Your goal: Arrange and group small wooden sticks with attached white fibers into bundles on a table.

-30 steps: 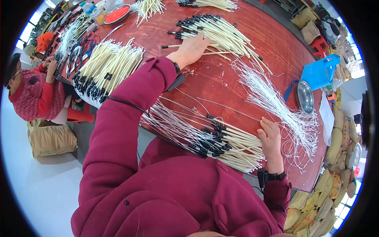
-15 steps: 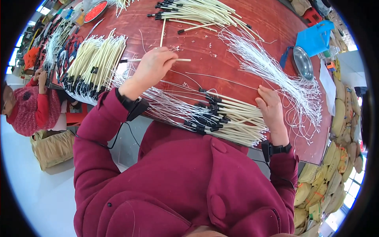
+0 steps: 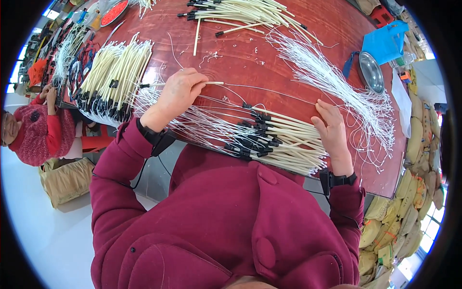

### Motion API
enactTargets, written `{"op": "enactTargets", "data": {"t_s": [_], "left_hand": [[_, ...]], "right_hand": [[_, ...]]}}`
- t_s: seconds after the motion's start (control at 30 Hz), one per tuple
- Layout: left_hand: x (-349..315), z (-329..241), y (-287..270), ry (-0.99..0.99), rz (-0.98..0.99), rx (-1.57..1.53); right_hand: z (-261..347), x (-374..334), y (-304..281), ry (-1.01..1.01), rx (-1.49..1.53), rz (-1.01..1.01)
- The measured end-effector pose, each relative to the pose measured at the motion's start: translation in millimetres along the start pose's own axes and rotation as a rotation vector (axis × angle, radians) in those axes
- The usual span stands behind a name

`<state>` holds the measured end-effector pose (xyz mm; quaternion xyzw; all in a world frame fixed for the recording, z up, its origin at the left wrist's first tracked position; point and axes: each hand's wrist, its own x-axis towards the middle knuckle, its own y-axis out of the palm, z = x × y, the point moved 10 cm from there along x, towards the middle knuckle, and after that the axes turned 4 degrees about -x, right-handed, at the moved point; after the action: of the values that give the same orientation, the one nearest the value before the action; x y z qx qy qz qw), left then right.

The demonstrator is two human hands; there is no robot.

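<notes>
My left hand (image 3: pixel 179 94) is closed round a thin cream rod (image 3: pixel 215 83) with a black piece at its far left end. A fine white string (image 3: pixel 269 88) runs from the rod's tip to the fingertips of my right hand (image 3: pixel 331 127), which seems to hold it. Its thumb stands a little apart from the fingers. Between my hands and below them, a bundle of cream rods (image 3: pixel 296 144) with black end pieces (image 3: pixel 260 139) lies at the table's near edge. White strings (image 3: pixel 202 126) trail left from that bundle, under my left wrist.
More rods lie in a pile (image 3: pixel 115 72) at left and another pile (image 3: pixel 240 12) at the far side. Loose white strings (image 3: pixel 332 82) spread at right, near a metal dish (image 3: pixel 371 73) and blue container (image 3: pixel 385 42). Another person (image 3: pixel 41 127) sits at far left.
My left hand has shifted slightly left and down with the rod, nearer to me. My right hand has hardly moved. The string between them now slants from the rod's tip to the right hand.
</notes>
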<state>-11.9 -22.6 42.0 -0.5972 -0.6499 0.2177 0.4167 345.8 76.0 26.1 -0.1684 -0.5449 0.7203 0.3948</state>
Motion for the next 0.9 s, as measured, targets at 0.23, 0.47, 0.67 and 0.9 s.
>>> {"op": "enactTargets", "data": {"t_s": [0.23,0.47,0.67,0.9], "left_hand": [[1.4,2.8,4.6,-0.058,0.025,-0.014],[5.0,2.2,7.1,-0.062,0.031,-0.024],[4.4,4.6,2.2,-0.067,0.011,0.0],[3.9,8.8,3.5,-0.072,0.017,0.01]], "right_hand": [[-0.6,0.3,2.2,0.017,-0.005,0.046],[0.3,-2.1,2.4,0.007,0.016,0.023],[-0.8,-1.9,3.2,0.01,0.015,0.023],[-1.9,-2.1,4.7,0.016,0.023,0.021]]}}
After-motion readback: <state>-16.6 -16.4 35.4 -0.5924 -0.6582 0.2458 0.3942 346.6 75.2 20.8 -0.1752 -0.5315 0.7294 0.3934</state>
